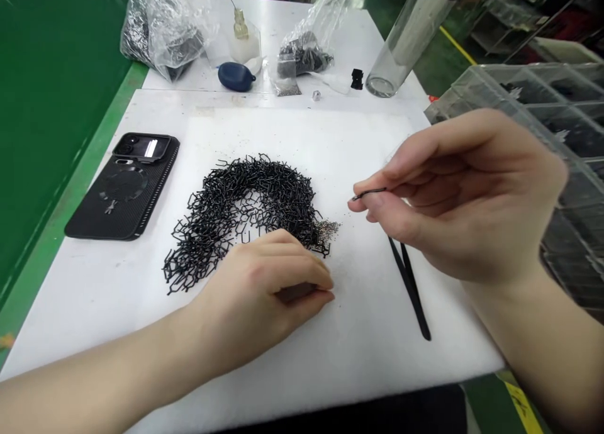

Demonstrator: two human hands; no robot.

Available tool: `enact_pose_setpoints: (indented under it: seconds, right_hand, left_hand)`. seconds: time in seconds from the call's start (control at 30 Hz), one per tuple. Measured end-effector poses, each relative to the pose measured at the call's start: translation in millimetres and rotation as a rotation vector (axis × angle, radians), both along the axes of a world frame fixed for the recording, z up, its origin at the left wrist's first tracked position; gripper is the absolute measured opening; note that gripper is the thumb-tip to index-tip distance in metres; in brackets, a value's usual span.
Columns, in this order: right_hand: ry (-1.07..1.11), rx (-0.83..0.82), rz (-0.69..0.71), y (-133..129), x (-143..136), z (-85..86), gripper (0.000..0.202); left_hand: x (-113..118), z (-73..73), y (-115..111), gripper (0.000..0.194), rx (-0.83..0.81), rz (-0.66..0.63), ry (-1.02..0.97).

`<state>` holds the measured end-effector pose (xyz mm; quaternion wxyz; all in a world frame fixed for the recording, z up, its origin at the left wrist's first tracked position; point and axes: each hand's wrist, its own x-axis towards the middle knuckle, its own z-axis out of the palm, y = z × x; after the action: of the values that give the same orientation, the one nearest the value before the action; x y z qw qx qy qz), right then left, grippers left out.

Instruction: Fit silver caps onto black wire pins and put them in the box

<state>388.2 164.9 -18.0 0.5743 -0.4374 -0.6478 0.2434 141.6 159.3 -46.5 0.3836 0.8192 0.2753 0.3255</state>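
Between the thumb and forefinger of my right hand (pixel 453 195) is a thin, slightly bent black piece (pixel 370 193), raised above the white work surface (pixel 368 333). My left hand (pixel 278 283) is low over the surface with its fingertips pinched together. Whatever they may hold is too small or hidden to make out. Behind that hand lies an arched heap of small black bent pieces (pixel 278 182), partly covered by it. A scatter of tiny metallic bits (pixel 328 233) touches the heap's right end. Black tweezers (pixel 411 289) lie below my right hand, their upper ends hidden by it.
A black phone (pixel 120 189) lies at the left. Along the back are plastic bags (pixel 165 31), a dark blue bulb (pixel 236 77), a small needle-tipped bottle (pixel 243 38) and a clear cylinder (pixel 401 44). Clear compartment boxes (pixel 542 107) stand at the right.
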Motion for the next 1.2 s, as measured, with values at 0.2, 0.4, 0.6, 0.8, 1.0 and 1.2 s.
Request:
enact_pose_setpoints:
  seconds: [0.2, 0.4, 0.6, 0.8, 1.0, 1.2]
  right_hand:
    - [-0.013, -0.016, 0.068, -0.4, -2.1, 1.8, 0.035]
    - [-0.024, -0.035, 0.045, -2.1, -2.2, 0.9, 0.031]
    - [-0.045, -0.056, 0.011, -4.2, -1.9, -1.5, 0.039]
    - [-0.004, -0.095, 0.052, -4.3, -1.7, 0.0, 0.045]
    - [0.076, -0.099, 0.184, -2.0, -3.4, 4.7, 0.046]
    - [0.021, 0.014, 0.161, 0.3, -1.3, 3.1, 0.031]
  left_hand:
    - [-4.5, 5.1, -5.2, 0.021, 0.076, 0.121, -0.013]
    - [-3.0, 10.6, -8.3, 0.050, 0.103, 0.178, -0.209]
    - [-2.7, 10.9, -8.2, 0.055, 0.056, 0.116, -0.250]
    - [-3.3, 13.0, -8.1, 0.064, -0.021, 0.090, -0.264]
    - [-8.1, 16.8, -2.7, 0.060, -0.096, 0.078, -0.265]
    - [-9.0, 15.4, -2.3, 0.062, -0.072, 0.063, -0.260]
